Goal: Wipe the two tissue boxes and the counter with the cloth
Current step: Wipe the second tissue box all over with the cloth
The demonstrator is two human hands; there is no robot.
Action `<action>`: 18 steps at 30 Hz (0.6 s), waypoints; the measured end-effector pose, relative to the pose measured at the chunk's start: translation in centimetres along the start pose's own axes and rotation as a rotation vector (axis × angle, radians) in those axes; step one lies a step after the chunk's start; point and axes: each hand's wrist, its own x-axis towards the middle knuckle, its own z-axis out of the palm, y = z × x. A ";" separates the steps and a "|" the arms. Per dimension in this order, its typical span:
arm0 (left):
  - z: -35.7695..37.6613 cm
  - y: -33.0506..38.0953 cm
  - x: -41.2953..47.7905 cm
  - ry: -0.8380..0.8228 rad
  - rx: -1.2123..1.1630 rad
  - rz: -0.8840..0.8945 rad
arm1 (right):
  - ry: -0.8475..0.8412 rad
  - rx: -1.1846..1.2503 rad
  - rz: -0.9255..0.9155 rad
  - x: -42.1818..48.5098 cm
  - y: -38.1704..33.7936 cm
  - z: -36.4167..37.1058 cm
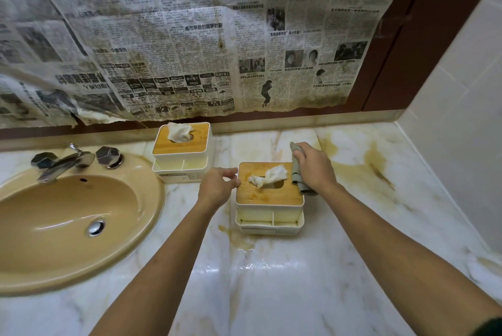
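The counter (pixel 298 281) is a pale marbled slab, glossy with reflected light, with brown stains (pixel 372 161) on its right rear area and a smaller brownish patch (pixel 236 238) just in front of the near tissue box. Stained newspaper (pixel 190 36) covers the wall behind it. A tan sink (pixel 154 199) is set into the counter at left, with a chrome faucet (pixel 65 163) at its rear rim and a metal drain (pixel 95 227) in the basin.

The far tissue box (pixel 173 147) stands against the back wall, just right of the sink. The near tissue box (pixel 269 194) stands further forward and to the right, apart from the far one. Each is white with a wooden lid (a white tissue protrudes from each lid slot, (pixel 178 132) and (pixel 271 175)).

The left hand (pixel 217 186) holds the left edge of the near tissue box lid, its fingers curled against that edge. The right hand (pixel 315 167) is over the lid's right rear corner, its fingers closed round the cloth (pixel 297 175). The cloth is grey-green; its lower end hangs down onto the right side of the lid.
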 end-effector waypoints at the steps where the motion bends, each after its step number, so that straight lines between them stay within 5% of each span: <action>1: 0.0 0.0 -0.1 -0.005 0.002 0.022 | -0.044 0.068 0.016 -0.1 0.1 -0.2; 6: -0.8 -0.4 -1.1 -0.190 -0.006 0.107 | -0.110 0.225 0.085 -1.9 1.7 -0.8; 10: -1.4 -0.7 -1.6 -0.314 0.293 0.226 | -0.153 0.251 0.093 -3.4 2.5 -1.4; 18: -2.1 -1.1 -1.2 -0.028 0.375 0.130 | -0.243 0.189 0.100 -7.3 2.7 -2.5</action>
